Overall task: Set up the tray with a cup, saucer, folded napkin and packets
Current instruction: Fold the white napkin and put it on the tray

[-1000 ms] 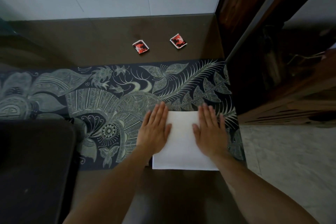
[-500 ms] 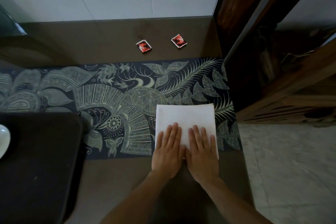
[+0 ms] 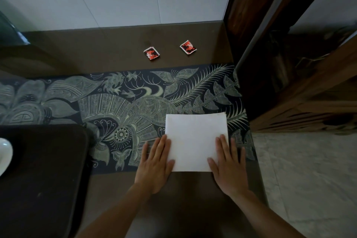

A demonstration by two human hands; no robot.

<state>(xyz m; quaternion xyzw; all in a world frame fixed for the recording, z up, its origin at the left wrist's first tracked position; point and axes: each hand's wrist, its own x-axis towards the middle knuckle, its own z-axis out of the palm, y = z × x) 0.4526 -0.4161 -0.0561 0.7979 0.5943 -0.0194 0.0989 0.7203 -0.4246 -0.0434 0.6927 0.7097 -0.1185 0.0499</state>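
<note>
Both hands lie flat, fingers spread and gripping nothing. The left hand (image 3: 154, 166) presses the napkin's (image 3: 196, 141) near-left edge; the right hand (image 3: 228, 164) presses its near-right edge. The white folded napkin lies between them, reaching away from the fingertips over a patterned runner (image 3: 116, 106) on the brown worktop (image 3: 108, 44). Well beyond the hands, two red packets (image 3: 152, 54) (image 3: 188, 47) lie apart. Left of the left hand sits a dark tray (image 3: 42, 170), a white dish (image 3: 4, 152) at its far-left edge.

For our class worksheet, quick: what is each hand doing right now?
Left hand: open, flat, pressing the near left corner of the napkin.
Right hand: open, flat, pressing its near right corner.
</note>
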